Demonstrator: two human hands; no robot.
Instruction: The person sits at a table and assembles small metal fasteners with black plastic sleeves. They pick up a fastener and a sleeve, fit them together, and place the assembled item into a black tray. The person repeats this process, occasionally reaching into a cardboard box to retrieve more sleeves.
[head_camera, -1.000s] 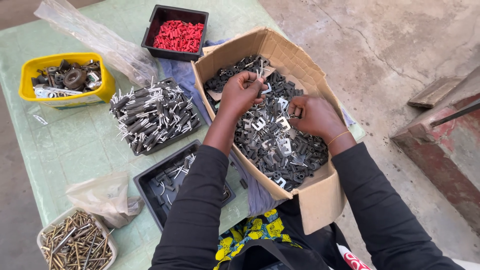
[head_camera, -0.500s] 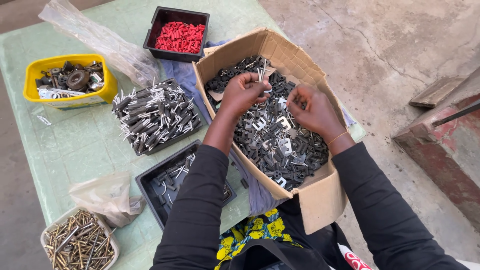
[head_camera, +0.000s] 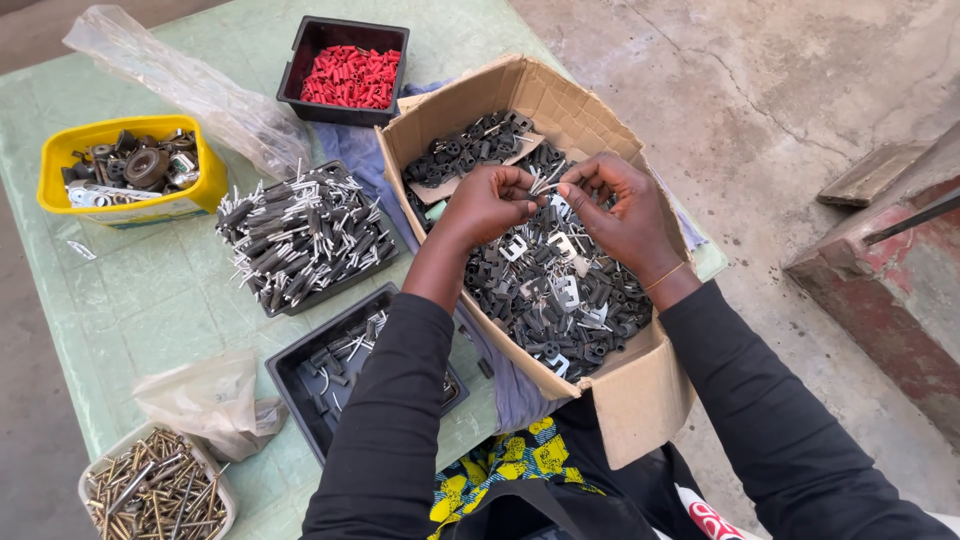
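Both hands hover over an open cardboard box (head_camera: 640, 400) filled with several dark plastic pieces and silvery metal brackets (head_camera: 560, 290). My left hand (head_camera: 487, 205) pinches a small metal part with thin prongs (head_camera: 543, 186) between thumb and fingers. My right hand (head_camera: 618, 212) meets it from the right, its fingertips touching the same small part. The two hands are close together above the box's middle. Black sleeves cover both forearms.
On the green table (head_camera: 150, 300): a black tray heaped with pronged dark parts (head_camera: 300, 235), a nearly bare black tray (head_camera: 330, 370), a black tray of red pieces (head_camera: 350, 75), a yellow tub (head_camera: 125, 170), a tub of screws (head_camera: 150, 490), plastic bags (head_camera: 205, 400). Concrete floor at right.
Both hands rose slightly from the pile and came together; the right hand moved left to meet the left hand at the small metal part.
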